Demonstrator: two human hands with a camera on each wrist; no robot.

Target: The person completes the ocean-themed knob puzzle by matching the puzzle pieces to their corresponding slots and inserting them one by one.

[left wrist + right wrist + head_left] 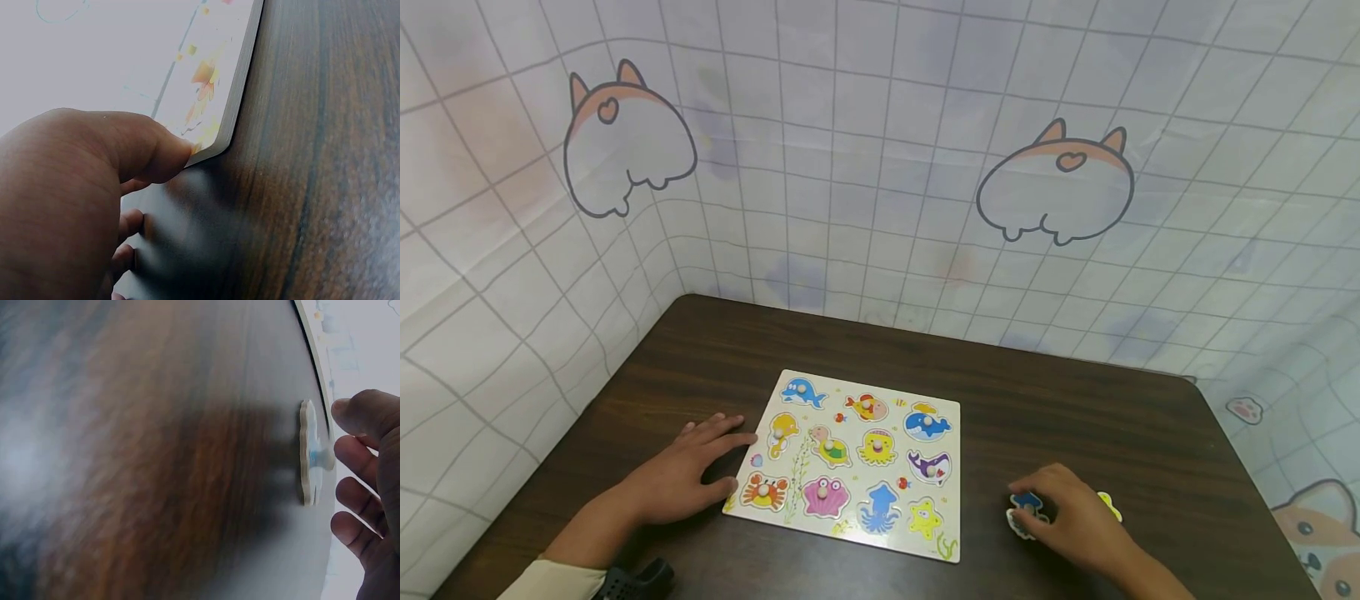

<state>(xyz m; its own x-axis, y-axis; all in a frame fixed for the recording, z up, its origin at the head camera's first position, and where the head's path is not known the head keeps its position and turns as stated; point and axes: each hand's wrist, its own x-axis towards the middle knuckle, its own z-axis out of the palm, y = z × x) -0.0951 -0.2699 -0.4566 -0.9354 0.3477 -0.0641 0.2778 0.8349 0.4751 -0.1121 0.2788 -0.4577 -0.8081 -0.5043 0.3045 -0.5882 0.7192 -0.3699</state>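
Observation:
A cream puzzle board (867,402) with sea-animal shapes, many of them knobbed, lies flat on the table. My left hand (688,467) rests beside its left edge, fingers spread, the thumb at the near left corner. In the left wrist view the left thumb (153,147) touches that corner of the board (215,147). To the right of the board, my right hand (1071,508) hovers around a small blue-and-white puzzle piece (1021,523). The right wrist view shows this piece (306,459) on the table, its knob close to the bent, parted fingertips (342,447).
A yellow puzzle piece (1109,505) lies just right of the right hand, partly hidden by it. The dark wood table (850,333) meets a gridded cloth backdrop (865,167) behind and at both sides. A black strap (632,581) is at the left wrist.

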